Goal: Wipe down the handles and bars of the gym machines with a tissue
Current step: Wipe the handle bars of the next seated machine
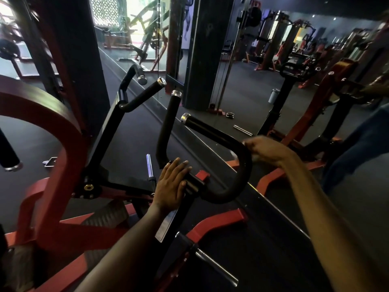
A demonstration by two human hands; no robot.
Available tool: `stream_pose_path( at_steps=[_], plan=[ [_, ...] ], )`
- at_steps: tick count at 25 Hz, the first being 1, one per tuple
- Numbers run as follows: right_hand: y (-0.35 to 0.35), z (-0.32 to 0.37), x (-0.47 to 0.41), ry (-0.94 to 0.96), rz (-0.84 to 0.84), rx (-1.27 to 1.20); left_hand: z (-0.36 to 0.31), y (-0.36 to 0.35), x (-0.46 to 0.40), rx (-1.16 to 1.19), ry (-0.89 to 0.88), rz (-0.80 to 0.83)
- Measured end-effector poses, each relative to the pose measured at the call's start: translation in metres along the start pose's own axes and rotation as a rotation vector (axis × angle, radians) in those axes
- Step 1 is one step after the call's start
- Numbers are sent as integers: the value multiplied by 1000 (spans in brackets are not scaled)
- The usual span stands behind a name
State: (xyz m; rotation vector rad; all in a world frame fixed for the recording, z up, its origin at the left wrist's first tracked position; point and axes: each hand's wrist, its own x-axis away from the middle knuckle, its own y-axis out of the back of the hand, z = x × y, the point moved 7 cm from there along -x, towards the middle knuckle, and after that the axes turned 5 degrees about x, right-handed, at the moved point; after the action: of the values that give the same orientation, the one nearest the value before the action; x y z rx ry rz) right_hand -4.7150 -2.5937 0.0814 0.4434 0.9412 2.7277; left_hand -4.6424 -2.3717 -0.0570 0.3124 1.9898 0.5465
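Two hands are working on the black U-shaped handle (242, 165), which is serving as the landmark. Your left hand (171, 184) is lying flat, fingers extended, on the clamp at the base of the handle, bracing it without gripping. Your right hand (267, 151) is curling around the right bend of the handle; it is blurred, so you cannot tell how firmly it is closing. One pale scrap, probably the tissue (255, 157), is showing just under that hand, against the bar.

Progress, as a judgement: you are wiping one bend of this handle. Nothing is indicating which bars are already clean.

Count near the landmark:
- Two capped grips on the handle.
- One matching second handle (134, 100) to its left.
- One red frame (52, 144) beyond that.
- Further machines behind are remaining.
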Motion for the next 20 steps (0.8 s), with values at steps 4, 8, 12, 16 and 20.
stream_pose_path(
  at_steps=[4,8,12,16,20],
  plan=[
    [-27,72,-29,385,-299,345,0,0,0,-4,20,13],
    [-33,22,29,589,-320,711,0,-1,2,16,35,10],
    [-32,-12,96,647,-482,793,3,-2,3,34,47,34],
    [-36,65,44,580,-604,823,2,-2,1,29,64,46],
    [-38,18,49,534,-498,874,6,-5,3,41,91,58]
  ],
)
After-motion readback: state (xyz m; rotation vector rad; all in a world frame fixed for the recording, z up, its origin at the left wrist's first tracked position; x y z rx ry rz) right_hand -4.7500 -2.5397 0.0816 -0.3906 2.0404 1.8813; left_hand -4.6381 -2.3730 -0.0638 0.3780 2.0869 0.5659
